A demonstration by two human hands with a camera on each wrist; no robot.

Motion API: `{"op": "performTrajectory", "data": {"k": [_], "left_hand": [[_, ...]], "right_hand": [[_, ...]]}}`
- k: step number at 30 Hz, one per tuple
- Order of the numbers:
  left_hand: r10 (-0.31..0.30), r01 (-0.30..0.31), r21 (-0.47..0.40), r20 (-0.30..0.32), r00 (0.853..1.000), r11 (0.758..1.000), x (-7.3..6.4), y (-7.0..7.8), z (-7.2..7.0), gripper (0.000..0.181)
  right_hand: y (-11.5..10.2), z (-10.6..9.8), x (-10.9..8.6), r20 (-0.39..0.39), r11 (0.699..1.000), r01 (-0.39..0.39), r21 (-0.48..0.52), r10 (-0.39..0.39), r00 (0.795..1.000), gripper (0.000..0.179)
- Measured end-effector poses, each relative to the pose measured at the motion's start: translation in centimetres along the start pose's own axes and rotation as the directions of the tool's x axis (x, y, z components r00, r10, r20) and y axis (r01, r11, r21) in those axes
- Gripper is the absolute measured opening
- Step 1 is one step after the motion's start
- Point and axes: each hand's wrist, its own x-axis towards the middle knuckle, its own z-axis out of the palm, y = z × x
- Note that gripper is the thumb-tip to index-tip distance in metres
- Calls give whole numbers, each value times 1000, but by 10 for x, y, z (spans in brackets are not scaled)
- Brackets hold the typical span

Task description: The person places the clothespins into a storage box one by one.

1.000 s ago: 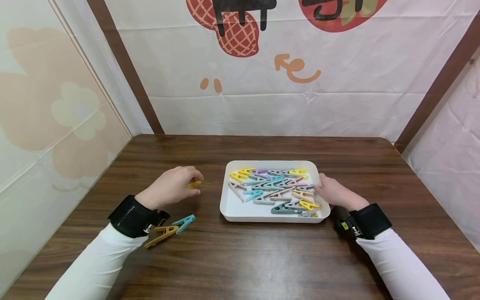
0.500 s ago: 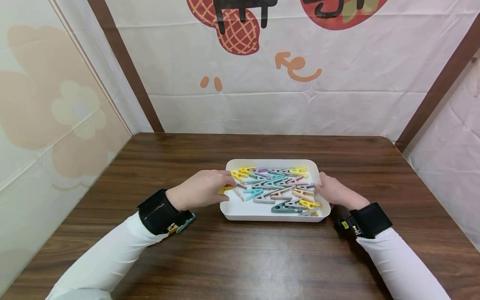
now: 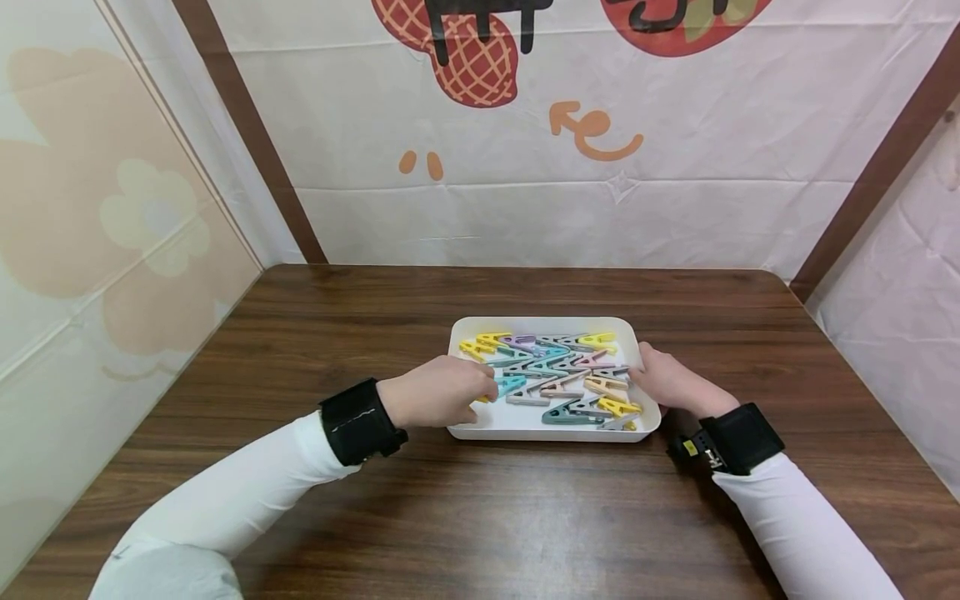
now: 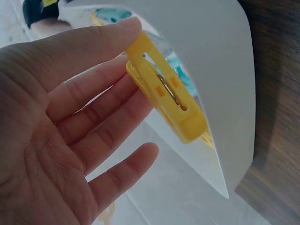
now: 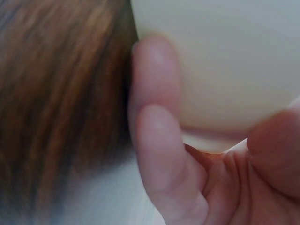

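My left hand (image 3: 438,392) is over the left end of a white tray (image 3: 525,434) and pinches a yellow clothespin (image 4: 166,91) between thumb and fingertips. In the left wrist view the clothespin slants close over the tray's rim, and the little finger sticks out apart from it. My right hand (image 3: 678,383) grips the tray's right end, with fingers (image 5: 159,145) curled against its outer wall. Many clothespins in yellow, teal, grey, pink and purple lie in the tray, such as a dark green clothespin (image 3: 570,415) near the front and a purple clothespin (image 3: 520,340) at the back.
The tray stands on a dark brown wooden table (image 3: 487,517). A printed white cloth (image 3: 480,208) hangs behind the table, with more cloth at both sides. Black bands (image 3: 360,422) sit on both wrists.
My left hand has moved right with the yellow clothespin, from the table to over the tray. The left forearm now hides the orange and blue clothespins on the table. My right hand has stayed put.
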Motion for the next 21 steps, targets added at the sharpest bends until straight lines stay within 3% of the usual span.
{"op": "performTrajectory", "data": {"k": [7,15,21], "left_hand": [[28,-27,-12,62,998,1000,9,2,5,23],[16,-14,-42,64,998,999,14,-7,14,13],[-9,11,-33,73,997,999,17,-12,18,18]], "right_hand": [[0,0,-1,5,1000,-2,5,2,1000,52],[2,-1,1,1,1000,13,4,-13,1000,51],[2,1,0,-4,1000,11,8,-11,1000,49]]}}
